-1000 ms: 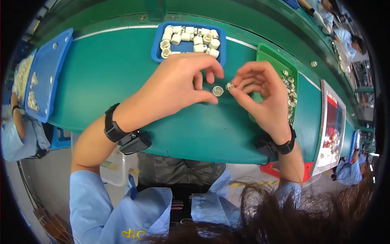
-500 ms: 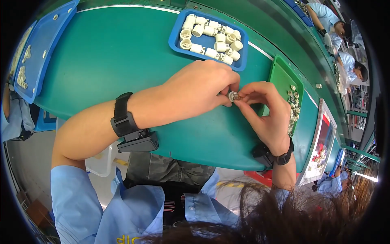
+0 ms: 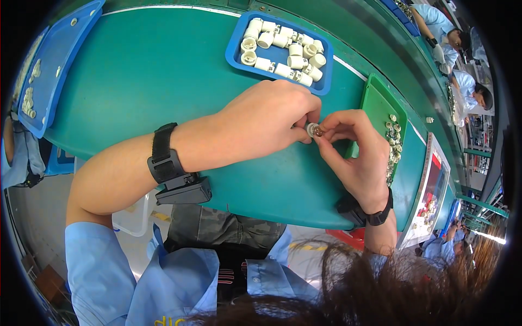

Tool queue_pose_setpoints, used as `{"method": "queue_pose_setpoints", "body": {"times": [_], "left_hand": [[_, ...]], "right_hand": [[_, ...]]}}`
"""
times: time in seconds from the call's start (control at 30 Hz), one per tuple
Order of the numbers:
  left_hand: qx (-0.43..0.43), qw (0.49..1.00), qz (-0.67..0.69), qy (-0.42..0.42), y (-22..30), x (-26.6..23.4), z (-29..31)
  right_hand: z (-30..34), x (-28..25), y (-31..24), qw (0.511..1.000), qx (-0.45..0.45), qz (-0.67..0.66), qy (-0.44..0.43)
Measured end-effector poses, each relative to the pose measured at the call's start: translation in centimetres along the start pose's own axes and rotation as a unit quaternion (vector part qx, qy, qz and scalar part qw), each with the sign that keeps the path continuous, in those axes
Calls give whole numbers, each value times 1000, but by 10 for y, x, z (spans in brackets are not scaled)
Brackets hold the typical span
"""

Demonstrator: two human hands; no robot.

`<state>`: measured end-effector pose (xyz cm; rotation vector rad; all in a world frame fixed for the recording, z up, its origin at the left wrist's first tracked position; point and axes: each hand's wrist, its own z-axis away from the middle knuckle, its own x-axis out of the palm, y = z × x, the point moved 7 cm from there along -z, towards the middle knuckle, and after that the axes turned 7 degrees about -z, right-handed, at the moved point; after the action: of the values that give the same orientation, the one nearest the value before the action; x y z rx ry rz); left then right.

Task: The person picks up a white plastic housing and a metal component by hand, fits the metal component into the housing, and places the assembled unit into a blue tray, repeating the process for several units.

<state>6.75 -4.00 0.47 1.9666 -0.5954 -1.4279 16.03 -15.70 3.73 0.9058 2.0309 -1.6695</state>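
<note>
My left hand (image 3: pixel 266 117) pinches a small white round part (image 3: pixel 311 128), which looks like a lamp socket. Its fingers curl round it and hide most of its body. Against the open end of this part, the thumb and forefinger of my right hand (image 3: pixel 359 149) press together on a small metal piece (image 3: pixel 318 131). How deep the metal piece sits in the white part I cannot tell. Beyond my hands, a blue tray (image 3: pixel 232 54) holds several white cylindrical sockets (image 3: pixel 265 41), some lying and some upright.
At the right is a green tray (image 3: pixel 380 100) with a heap of small metal-and-white pieces (image 3: pixel 394 141). A framed panel (image 3: pixel 429 190) stands beyond it. Another blue tray (image 3: pixel 65 70) with a few white parts lies far left. Co-workers (image 3: pixel 440 32) sit at the far right.
Both hands stay almost in place. The metal piece and the white part have turned slightly between my fingers, and my right fingertips have shifted a little.
</note>
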Motion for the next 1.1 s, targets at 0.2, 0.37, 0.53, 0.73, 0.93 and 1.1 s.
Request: {"method": "queue_pose_setpoints", "body": {"times": [0.2, 0.37, 0.53, 0.73, 0.93, 1.1], "left_hand": [[-38, 999, 25, -25, 0, 1, -4], [-84, 989, 108, -53, -7, 1, 0], [-80, 986, 118, -90, -5, 6, -2], [-73, 972, 193, -109, -6, 13, 2], [-107, 958, 234, -127, -2, 14, 4], [-122, 948, 263, -133, 0, 14, 5]], "right_hand": [[2, -7, 16, 991, 87, -105, 11], [4, -25, 8, 995, 64, -60, 50], [6, -22, -20, 993, -114, 22, 6], [7, -15, -22, 988, -145, 37, 22], [13, -17, -18, 992, -118, 21, 25], [15, -17, -16, 994, -106, 26, 29]]}}
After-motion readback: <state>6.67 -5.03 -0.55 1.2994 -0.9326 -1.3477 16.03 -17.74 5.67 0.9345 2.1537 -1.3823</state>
